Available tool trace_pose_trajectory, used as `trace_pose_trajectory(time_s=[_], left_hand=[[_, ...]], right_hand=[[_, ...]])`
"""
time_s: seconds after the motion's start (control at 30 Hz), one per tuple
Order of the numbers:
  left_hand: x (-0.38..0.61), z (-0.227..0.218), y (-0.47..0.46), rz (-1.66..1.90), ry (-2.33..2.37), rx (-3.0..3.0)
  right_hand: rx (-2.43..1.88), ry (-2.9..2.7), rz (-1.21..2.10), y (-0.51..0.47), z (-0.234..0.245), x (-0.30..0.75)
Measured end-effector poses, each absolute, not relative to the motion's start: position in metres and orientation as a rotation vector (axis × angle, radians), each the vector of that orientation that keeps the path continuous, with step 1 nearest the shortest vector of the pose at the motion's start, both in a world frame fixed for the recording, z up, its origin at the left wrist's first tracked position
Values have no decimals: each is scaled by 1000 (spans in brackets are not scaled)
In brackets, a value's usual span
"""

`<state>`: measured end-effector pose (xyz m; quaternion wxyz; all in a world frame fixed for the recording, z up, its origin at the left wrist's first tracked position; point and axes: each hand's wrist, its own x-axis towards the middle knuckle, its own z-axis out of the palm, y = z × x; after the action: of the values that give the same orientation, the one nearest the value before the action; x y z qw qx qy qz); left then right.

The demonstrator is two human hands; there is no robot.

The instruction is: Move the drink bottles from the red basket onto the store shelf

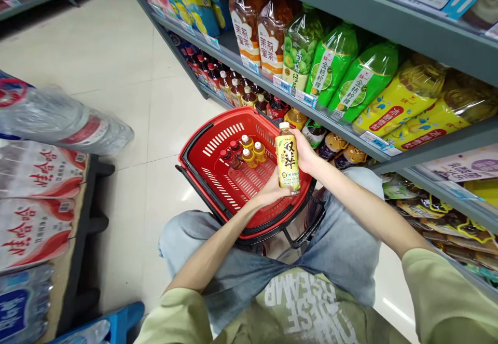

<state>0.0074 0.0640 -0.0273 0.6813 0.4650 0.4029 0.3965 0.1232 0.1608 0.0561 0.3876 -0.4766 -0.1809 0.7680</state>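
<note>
The bottle (pixel 288 160) hides most of the fingers of both hands behind it, and part of the basket (pixel 210 175) below; the water pack (pixel 66 118) at left is blurred and cut off by the frame. The left hand (pixel 274 190) grips the bottle's base, the right hand (pixel 304 153) its upper side. Its long axis runs away from the person, cap outermost, label facing the person.

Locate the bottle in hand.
Head view, just right of centre: the bottle is held by the left hand at its lower end and the right hand higher up, seen against the right side of the basket.
</note>
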Motion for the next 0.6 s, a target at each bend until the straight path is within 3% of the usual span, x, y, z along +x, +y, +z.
trace_pose_trajectory(time_s=[0.6], left_hand=[[12,-17,60,937,1159,1056]], right_hand=[[-1263,-461,1855,160,48,117]])
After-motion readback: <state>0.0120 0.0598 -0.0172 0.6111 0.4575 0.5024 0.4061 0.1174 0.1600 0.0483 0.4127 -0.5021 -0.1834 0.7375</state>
